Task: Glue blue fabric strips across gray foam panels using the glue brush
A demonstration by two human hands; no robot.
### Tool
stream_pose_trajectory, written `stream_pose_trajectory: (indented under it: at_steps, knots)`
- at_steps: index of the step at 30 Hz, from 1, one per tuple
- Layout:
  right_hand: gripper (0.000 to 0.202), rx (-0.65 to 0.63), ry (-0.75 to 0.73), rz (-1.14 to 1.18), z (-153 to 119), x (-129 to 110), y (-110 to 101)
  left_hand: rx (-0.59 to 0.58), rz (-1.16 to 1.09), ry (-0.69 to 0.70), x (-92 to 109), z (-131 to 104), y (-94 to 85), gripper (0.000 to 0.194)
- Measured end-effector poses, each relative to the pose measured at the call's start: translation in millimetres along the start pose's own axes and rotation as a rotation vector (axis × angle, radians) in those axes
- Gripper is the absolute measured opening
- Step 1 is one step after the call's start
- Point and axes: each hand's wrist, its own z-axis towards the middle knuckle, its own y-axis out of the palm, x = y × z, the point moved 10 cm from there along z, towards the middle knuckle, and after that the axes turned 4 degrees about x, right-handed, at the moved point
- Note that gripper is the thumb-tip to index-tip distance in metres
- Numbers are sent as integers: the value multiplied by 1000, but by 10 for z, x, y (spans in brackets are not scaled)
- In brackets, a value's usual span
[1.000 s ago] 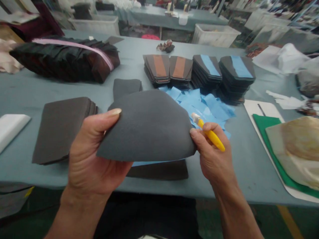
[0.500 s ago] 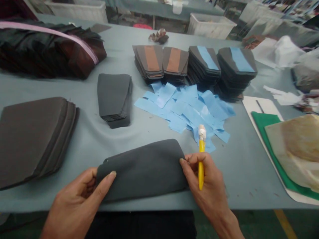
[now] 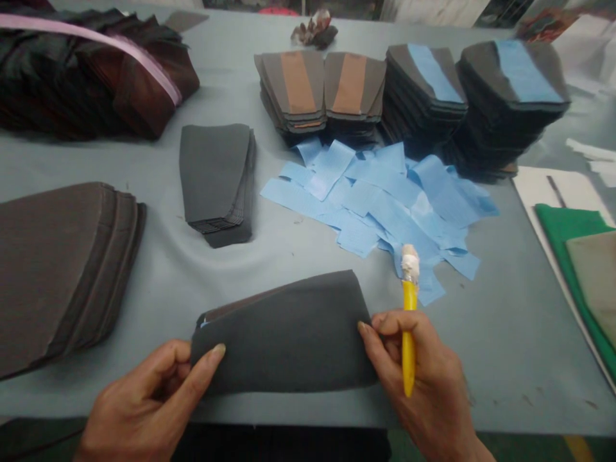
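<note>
A dark grey fabric panel is stretched between my two hands near the table's front edge. My left hand pinches its left end, thumb on top. At the right end, my right hand grips the panel's edge between thumb and finger and also holds a yellow-handled brush, its white-coated tip pointing away from me. Along the panel's upper left edge a brown layer and a bit of blue show beneath. Light blue strips lie in a loose pile beyond the brush.
A small stack of grey panels lies behind my left hand, larger brown panels at left. Stacks with orange and blue bands stand behind the strips. A dark bundle lies back left, a green sheet right.
The view has shifted closer and lower over the table. The panel's upper edge has parted slightly, showing the brown layer and blue bit. Both hands keep their hold.
</note>
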Motion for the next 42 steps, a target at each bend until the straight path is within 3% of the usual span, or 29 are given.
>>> stream_pose_trajectory:
  at_steps: [6, 14, 19, 28, 37, 42]
  knots:
    - [19, -17, 65, 11, 17, 40, 19, -2, 181, 101, 97, -4, 6, 55]
    - [20, -28, 71, -22, -14, 34, 32, 29, 171, 70, 222, -10, -40, 56]
    - [23, 10, 96, -47, -30, 60, -7, -17, 138, 68, 324, 1, -7, 52]
    - [25, 16, 165, 13, -71, 129, -5, -13, 102, 127, 298, 35, 37, 50]
    - [23, -2, 100, 35, -50, 77, 17, 15, 248, 189, 343, 70, 10, 42]
    - [23, -11, 70, 2, -29, 29, 8, -4, 252, 128, 338, 78, 19, 40]
